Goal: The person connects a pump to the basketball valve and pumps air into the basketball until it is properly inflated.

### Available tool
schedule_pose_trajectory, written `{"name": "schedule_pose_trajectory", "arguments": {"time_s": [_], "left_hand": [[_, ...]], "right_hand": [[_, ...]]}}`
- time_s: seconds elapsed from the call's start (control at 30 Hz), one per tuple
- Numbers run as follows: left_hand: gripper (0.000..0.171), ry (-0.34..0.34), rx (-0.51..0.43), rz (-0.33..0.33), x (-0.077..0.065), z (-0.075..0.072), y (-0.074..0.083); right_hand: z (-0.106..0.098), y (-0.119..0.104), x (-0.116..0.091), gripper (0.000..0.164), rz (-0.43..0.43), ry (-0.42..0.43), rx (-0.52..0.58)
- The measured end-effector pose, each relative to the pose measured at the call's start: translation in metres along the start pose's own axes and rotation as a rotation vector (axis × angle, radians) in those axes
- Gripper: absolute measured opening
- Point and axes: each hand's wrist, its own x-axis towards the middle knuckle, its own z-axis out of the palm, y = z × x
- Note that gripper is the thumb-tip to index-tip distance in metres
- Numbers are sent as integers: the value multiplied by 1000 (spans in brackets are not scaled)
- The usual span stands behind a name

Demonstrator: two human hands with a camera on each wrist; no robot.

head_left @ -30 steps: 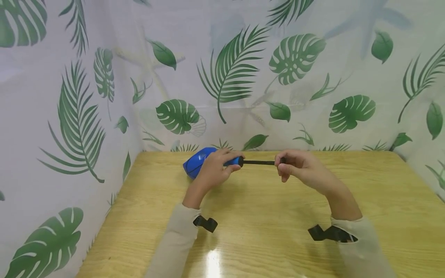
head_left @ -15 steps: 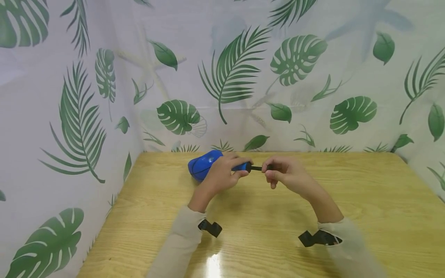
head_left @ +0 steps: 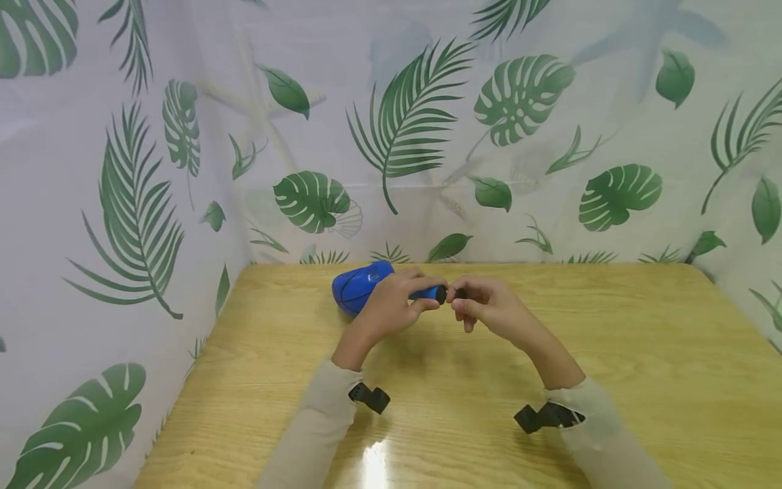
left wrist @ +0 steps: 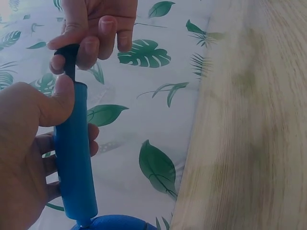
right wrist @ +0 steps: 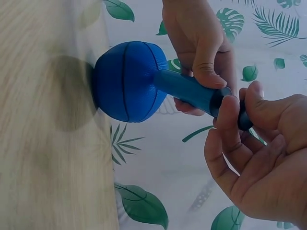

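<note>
A blue hand pump [left wrist: 76, 158] joins at its far end to a small blue ball [head_left: 357, 288] with black seam lines. The ball looks dented and not fully round in the head view. My left hand [head_left: 391, 302] grips the pump's barrel, its thumb near the black collar. With thumb and fingers, my right hand [head_left: 491, 309] holds the black handle [right wrist: 244, 117] at the pump's other end. Handle and barrel are close together, and little of the rod shows. In the right wrist view the ball [right wrist: 127, 81] is beside the tabletop; whether it touches is unclear.
A light wood-grain table [head_left: 464, 421] lies under both hands. Behind and to the left hangs white cloth [head_left: 427, 136] printed with green leaves. Black camera mounts [head_left: 369, 397] sit on both wrists, over pale sleeves.
My right hand has moved left with the handle, and the long black rod has slid into the barrel. My left hand and the ball shifted slightly right.
</note>
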Motion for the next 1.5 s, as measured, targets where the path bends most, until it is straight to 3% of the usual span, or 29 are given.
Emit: {"name": "schedule_pose_trajectory", "arguments": {"time_s": [0.2, 0.4, 0.57, 0.77, 1.03, 1.27, 1.5], "left_hand": [[37, 1, -37, -45, 0, -7, -3], [40, 42, -36, -108, -3, -17, -10], [41, 39, -50, -102, -3, -18, -9], [41, 15, -17, -104, 0, -11, -4], [40, 8, 20, -48, 2, 2, 3], [39, 19, 50, -9, 2, 9, 6], [38, 30, 66, 35, 1, 12, 7]], "right_hand": [[-10, -12, -4, 14, 11, -4, -13], [-31, -26, -21, 7, -79, 26, -5], [-41, -36, -30, 10, -151, 58, -10], [-45, -30, -28, 8, -158, 77, 39], [-36, -9, -13, 9, -115, 12, 89], [-15, 2, -3, 17, -8, -6, 90], [-7, 3, -1, 13, -8, -35, 45]]}}
